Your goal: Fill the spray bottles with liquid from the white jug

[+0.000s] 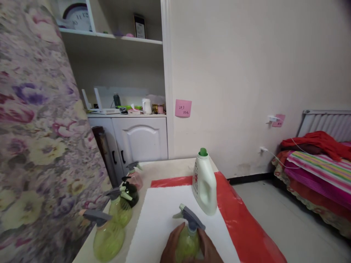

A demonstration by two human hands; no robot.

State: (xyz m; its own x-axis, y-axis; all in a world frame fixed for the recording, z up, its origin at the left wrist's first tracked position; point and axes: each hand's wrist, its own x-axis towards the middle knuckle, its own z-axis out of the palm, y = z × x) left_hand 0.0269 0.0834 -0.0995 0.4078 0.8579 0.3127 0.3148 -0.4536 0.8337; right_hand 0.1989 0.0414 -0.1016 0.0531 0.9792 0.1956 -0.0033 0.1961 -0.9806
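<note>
Translucent yellow-green spray bottle (pixel 187 245), grey trigger head (pixel 193 219) fitted, upright, pale nozzle (pixel 182 207) leftward, over white sheet (pixel 157 219)

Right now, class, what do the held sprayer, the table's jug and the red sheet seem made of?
Held sprayer: probably plastic, glossy; translucent green. Jug: likely plastic, satin; soft sheen, moulded shape. Red sheet: perhaps vinyl, shiny; glare and creases.

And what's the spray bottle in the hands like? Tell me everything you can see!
The spray bottle has a rounded, see-through yellow-green body that looks like plastic. Its spray head is grey, with a pale green nozzle pointing away and leftward. It's roughly upright, over the white sheet, with the left hand and right hand around its sides. Its bottom is hidden.
</note>
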